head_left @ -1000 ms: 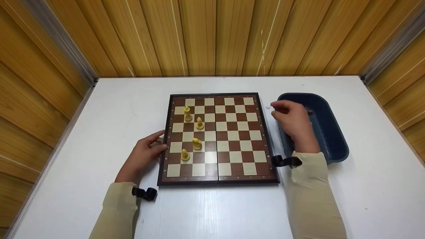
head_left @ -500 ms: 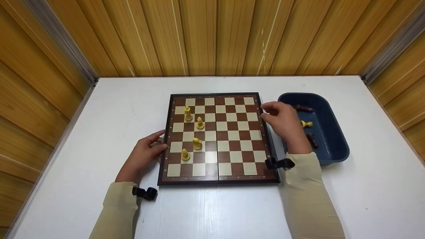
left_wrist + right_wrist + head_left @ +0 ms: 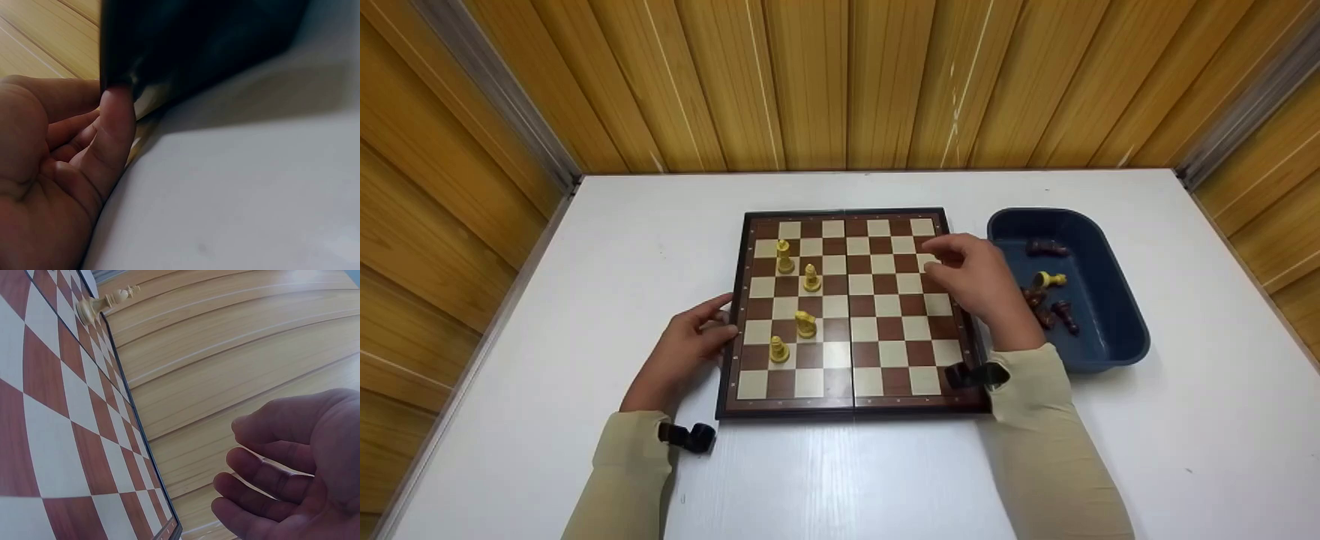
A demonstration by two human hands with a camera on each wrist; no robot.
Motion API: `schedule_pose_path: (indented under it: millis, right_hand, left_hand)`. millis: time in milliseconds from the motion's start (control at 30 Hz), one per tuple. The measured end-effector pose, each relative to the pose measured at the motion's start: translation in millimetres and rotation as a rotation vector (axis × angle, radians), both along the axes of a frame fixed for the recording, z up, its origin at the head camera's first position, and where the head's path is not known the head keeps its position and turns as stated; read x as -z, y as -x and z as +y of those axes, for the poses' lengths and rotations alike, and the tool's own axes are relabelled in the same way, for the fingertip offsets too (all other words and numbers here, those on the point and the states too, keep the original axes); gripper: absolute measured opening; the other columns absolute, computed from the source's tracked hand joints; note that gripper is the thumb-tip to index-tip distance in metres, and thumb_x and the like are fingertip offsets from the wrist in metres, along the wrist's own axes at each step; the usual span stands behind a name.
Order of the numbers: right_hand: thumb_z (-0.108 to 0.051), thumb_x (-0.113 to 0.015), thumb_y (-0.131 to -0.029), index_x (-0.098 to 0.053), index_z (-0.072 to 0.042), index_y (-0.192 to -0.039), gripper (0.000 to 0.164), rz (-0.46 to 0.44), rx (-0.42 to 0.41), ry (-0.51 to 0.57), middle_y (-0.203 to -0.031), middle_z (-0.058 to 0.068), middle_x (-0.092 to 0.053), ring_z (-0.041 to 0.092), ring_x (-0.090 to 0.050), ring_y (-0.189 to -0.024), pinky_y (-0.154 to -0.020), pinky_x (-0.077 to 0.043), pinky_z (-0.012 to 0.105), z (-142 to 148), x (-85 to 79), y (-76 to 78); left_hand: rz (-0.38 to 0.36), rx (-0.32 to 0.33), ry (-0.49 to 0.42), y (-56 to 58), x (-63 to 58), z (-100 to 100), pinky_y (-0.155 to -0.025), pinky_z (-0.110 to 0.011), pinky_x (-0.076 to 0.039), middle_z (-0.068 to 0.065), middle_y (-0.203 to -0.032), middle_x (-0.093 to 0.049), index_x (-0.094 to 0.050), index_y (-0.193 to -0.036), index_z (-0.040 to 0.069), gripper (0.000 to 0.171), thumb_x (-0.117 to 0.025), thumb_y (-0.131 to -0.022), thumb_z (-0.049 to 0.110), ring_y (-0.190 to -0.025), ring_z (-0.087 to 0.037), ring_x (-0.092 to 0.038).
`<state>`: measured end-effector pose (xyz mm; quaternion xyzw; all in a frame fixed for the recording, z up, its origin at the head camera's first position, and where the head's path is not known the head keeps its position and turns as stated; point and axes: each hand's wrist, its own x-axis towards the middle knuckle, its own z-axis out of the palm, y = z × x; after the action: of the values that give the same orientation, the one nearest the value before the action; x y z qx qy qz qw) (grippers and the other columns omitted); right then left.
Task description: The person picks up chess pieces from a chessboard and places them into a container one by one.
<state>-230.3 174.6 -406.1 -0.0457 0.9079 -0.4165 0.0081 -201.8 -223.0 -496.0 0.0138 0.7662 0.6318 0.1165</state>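
Four becomes several cream chess pieces standing on the left half of the chessboard [image 3: 889, 330]: a tall piece [image 3: 784, 256], a bishop [image 3: 811, 277], a knight [image 3: 805, 325] and a short piece [image 3: 778, 350]. My left hand [image 3: 679, 352] touches the board's left edge with thumb and fingertips; in the left wrist view the thumb [image 3: 115, 121] presses against its dark side. My right hand [image 3: 979, 281] is above the board's right edge, fingers loosely bent. In the right wrist view nothing lies between its thumb and fingers [image 3: 264, 478].
A dark blue basin [image 3: 1136, 349] stands right of the board, holding several dark chess pieces [image 3: 1048, 247] and a cream one [image 3: 1050, 280] lying on their sides. The white table [image 3: 652, 240] ends at wood-look panels [image 3: 885, 90] behind and at both sides.
My right hand has moved left from over the basin to above the board's right edge, uncovering pieces in the basin. The left hand and the pieces on the board have stayed put.
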Motion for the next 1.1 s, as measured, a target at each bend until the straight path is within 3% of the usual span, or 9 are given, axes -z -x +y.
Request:
schedule_pose_path:
  millis: [300,700,1100]
  right_hand:
    - [-0.018,-0.062,-0.093,-0.063,-0.006,-0.126,0.035,0.025,-0.04,-0.016,-0.129,0.017,-0.059,0.035,-0.054,-0.121,-0.103,-0.043,0.05,-10,1.3,-2.3]
    - [-0.015,-0.066,-0.09,-0.067,-0.005,-0.118,0.03,0.066,-0.092,-0.004,-0.119,0.013,-0.063,0.032,-0.059,-0.109,-0.095,-0.047,0.045,-23,3.6,-3.8]
    - [-0.016,-0.067,-0.089,-0.068,-0.009,-0.119,0.03,0.069,-0.133,0.0,-0.122,0.01,-0.064,0.03,-0.058,-0.116,-0.1,-0.046,0.044,-34,5.5,-7.3]
  left_hand:
    - [0.005,-0.002,-0.011,-0.3,1.3,0,-0.061,-0.024,-0.052,-0.013,-0.112,-0.054,-0.047,-0.144,0.017,0.055,-0.063,-0.092,0.008,-0.074,-0.012,-0.059]
    - [-0.003,0.007,0.014,0.0,1.3,-2,-0.063,-0.026,-0.053,-0.014,-0.116,-0.054,-0.045,-0.145,0.018,0.057,-0.064,-0.092,0.011,-0.074,-0.014,-0.06]
    - [-0.01,0.0,0.024,0.0,0.8,-1,-0.063,-0.026,-0.054,-0.013,-0.117,-0.053,-0.046,-0.145,0.019,0.056,-0.064,-0.092,0.011,-0.076,-0.013,-0.06]
